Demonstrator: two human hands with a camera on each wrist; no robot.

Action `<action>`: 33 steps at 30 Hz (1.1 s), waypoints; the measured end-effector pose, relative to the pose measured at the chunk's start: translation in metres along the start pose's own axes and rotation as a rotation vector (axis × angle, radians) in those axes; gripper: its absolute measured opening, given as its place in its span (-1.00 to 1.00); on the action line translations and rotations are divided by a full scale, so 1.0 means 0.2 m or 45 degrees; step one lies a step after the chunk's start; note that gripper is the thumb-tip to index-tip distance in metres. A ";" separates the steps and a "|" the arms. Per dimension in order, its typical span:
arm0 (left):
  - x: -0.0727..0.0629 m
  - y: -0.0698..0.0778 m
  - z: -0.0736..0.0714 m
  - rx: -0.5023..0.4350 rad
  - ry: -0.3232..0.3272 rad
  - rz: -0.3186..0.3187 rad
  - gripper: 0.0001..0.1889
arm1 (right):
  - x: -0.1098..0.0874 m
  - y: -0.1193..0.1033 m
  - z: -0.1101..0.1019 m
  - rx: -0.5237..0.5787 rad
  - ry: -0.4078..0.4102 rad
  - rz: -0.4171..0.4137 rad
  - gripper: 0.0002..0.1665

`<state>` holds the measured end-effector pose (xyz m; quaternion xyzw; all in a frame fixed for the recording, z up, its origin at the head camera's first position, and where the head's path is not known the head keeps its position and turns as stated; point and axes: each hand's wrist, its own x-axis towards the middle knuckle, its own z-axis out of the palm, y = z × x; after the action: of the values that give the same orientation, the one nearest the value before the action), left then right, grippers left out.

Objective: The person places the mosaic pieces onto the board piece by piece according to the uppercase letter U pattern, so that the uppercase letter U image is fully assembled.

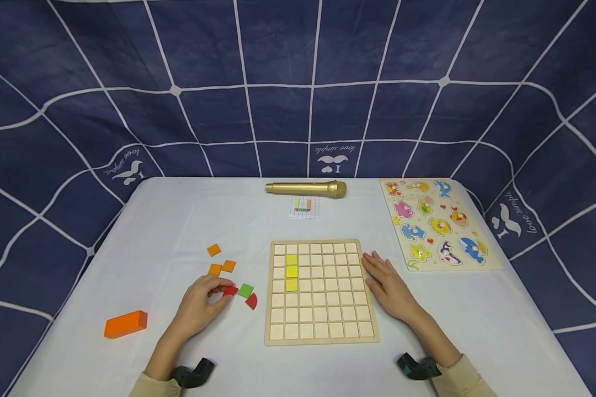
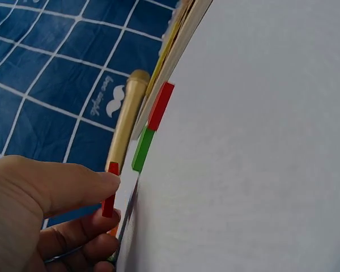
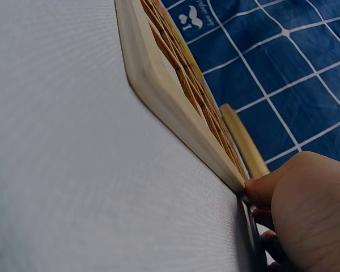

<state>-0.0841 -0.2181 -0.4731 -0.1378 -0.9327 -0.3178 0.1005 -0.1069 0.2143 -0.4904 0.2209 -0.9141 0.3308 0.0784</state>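
Observation:
My left hand (image 1: 201,305) pinches a small red piece (image 1: 230,290) between thumb and fingers; in the left wrist view the red piece (image 2: 107,206) stands edge-on. Beside it on the table lie a green square tile (image 1: 245,290) and a red quarter-round tile (image 1: 251,301). Several orange square tiles (image 1: 229,266) lie just beyond that hand. The wooden grid board (image 1: 319,343) is in the middle, with yellow tiles (image 1: 291,271) in one column. My right hand (image 1: 389,289) rests along the board's right edge, fingers extended; its thumb touches the frame in the right wrist view.
A gold microphone (image 1: 305,189) lies at the table's back, above a small pattern card (image 1: 304,208). At the back right is a wooden animal puzzle (image 1: 434,226). An orange block (image 1: 126,324) sits on the left of the white-covered table (image 1: 189,220).

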 end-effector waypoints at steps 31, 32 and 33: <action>0.19 0.43 0.25 0.034 -0.393 0.392 -0.77 | 0.00 0.00 0.00 0.005 -0.005 0.004 -0.44; 0.19 0.43 0.26 0.034 -0.390 0.394 -0.76 | 0.00 0.00 0.00 0.007 -0.007 0.007 -0.44; 0.19 0.43 0.26 0.034 -0.388 0.394 -0.77 | 0.00 0.00 -0.01 0.009 -0.008 0.010 -0.44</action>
<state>-0.0972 -0.1132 -0.4545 -0.3244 -0.9090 -0.2617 0.0077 -0.1070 0.2145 -0.4892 0.2187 -0.9141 0.3336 0.0733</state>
